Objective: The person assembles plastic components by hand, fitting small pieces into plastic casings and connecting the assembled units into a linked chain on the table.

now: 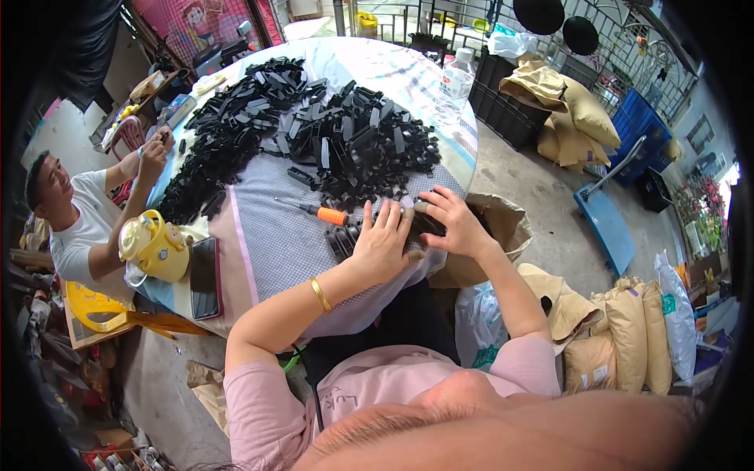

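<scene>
My left hand, with a gold bangle on its wrist, lies over some black ribbed parts near the table's front edge, its fingers stretched out. My right hand is just beside it, fingers spread and bent over more small black pieces, which it partly hides. Tan coverings show on some of my fingertips. A screwdriver with an orange handle lies just past my left hand, its shaft pointing left. Farther back, loose black plastic parts are heaped on the cloth.
Another black heap spreads along the table's left side. A yellow jug and a dark tablet stand near the left edge, by a seated co-worker. An open paper sack is at the right edge; a clear bottle stands behind.
</scene>
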Demonstrator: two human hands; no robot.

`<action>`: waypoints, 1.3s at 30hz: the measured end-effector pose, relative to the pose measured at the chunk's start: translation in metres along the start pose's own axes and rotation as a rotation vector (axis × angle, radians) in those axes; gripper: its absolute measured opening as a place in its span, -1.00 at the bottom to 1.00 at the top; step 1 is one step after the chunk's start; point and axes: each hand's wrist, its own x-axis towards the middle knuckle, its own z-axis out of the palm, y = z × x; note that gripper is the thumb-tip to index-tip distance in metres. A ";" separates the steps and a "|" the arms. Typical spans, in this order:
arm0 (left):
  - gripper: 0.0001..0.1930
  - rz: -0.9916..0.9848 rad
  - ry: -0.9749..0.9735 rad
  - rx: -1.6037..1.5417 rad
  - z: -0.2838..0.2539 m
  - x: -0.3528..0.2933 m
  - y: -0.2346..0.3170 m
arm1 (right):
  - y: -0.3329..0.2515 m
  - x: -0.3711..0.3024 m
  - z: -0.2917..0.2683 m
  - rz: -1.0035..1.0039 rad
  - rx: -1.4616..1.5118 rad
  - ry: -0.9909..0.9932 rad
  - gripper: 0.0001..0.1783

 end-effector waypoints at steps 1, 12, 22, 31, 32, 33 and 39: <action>-0.15 0.005 -0.004 -0.004 -0.001 0.002 0.002 | 0.004 -0.002 -0.001 -0.032 0.010 0.010 -0.48; -0.25 -0.096 -0.046 -0.100 0.001 0.012 0.011 | 0.039 -0.028 -0.013 -0.011 -0.191 0.206 -0.66; -0.33 0.009 0.195 -0.291 -0.045 -0.029 0.000 | 0.104 -0.117 0.041 0.476 -0.357 0.411 -0.57; -0.25 -0.858 -0.001 -1.173 -0.060 -0.074 -0.045 | -0.047 0.015 0.013 0.142 -0.018 -0.020 -0.09; -0.24 -0.841 0.093 -1.313 -0.055 -0.070 -0.042 | -0.053 0.022 0.019 0.133 -0.014 -0.019 -0.09; -0.24 -0.844 0.101 -1.310 -0.050 -0.068 -0.043 | -0.060 0.027 0.024 0.138 -0.049 -0.032 -0.06; -0.23 -0.928 0.031 -1.078 -0.033 -0.058 -0.050 | -0.081 0.042 0.027 0.233 0.039 -0.032 -0.06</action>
